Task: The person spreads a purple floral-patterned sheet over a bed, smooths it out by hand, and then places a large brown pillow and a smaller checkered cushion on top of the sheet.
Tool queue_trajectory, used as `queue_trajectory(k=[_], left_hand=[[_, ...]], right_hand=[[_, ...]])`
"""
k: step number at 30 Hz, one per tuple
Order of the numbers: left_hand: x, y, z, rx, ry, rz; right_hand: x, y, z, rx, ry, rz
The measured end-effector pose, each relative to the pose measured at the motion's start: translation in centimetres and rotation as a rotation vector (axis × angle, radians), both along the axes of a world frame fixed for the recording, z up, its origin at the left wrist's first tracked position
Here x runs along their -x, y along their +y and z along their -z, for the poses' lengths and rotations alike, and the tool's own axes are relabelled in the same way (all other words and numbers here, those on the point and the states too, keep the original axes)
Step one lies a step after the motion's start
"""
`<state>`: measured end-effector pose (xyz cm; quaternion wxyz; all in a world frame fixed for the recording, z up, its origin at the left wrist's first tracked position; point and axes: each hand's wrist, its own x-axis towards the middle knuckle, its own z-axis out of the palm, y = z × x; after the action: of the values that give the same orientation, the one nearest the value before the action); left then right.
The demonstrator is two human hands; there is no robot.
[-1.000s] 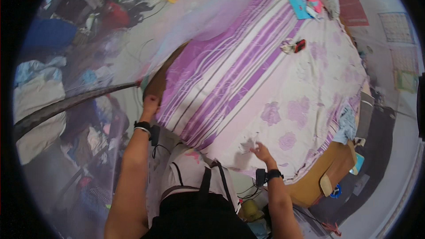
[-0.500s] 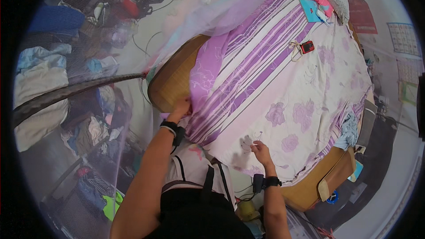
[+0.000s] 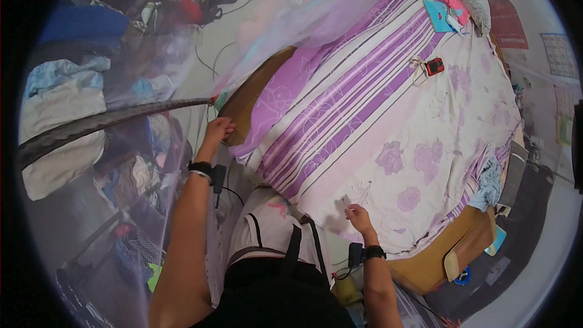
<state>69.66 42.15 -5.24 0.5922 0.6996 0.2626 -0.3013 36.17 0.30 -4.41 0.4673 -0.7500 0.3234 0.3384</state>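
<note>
Beside my left hand (image 3: pixel 219 129) and under my right hand (image 3: pixel 360 217): one patterned sheet (image 3: pixel 364 146)

Head view, left side. One hand, fingers loosely curled; no cloth shows in them. Just beyond the fingertips: bare brown mattress (image 3: pixel 246 106); whether I touch it I cannot tell. Just right of that hand: the sheet's purple edge, lying loose and rumpled, apart from my fingers as far as I can see.

Head view, right side. One hand, thumb and forefinger drawn close together, over the pale floral part by the near edge. Nothing visible in the pinch; contact with the cloth I cannot tell.

Handling, by my judgement. Thin, soft, light for its spread; no stiffness, so it should crease readily and drag where it lies flat. Somewhat slippery, perhaps; not fragile. Best holds: the purple corner beside my left hand and the near hem below my right, a fold gathered between thumb and fingers rather than a bare tip of cloth.

Also listed. Well beyond my right hand, on the sheet: red-and-black device (image 3: pixel 435 67) with a pale cord (image 3: pixel 418 73); farther, a blue flat item (image 3: pixel 437 16). Right of my right hand: crumpled light-blue cloth (image 3: pixel 487 185). Beyond my left hand: sheer netting (image 3: pixel 273 42).
</note>
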Motion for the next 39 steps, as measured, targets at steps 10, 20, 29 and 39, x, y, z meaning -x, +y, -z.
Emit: queue_trajectory(k=[10,20,29,39], left_hand=[[-0.5,-10.5,2.0,0.342,0.272,0.109],[-3.9,-5.4,-3.1,-0.136,-0.23,-0.068],[-5.2,-3.4,-5.2,-0.853,-1.132,0.264],[5.4,-7.3,-4.5,0.166,-0.102,0.849]], right_hand=[[-2.5,-0.1,-2.2,0.049,-0.103,0.054],[-2.3,0.5,-1.3,0.016,-0.128,0.056],[-1.5,1.6,-1.3,0.011,-0.165,0.088],[1.8,0.6,-0.2,-0.038,0.021,0.207]])
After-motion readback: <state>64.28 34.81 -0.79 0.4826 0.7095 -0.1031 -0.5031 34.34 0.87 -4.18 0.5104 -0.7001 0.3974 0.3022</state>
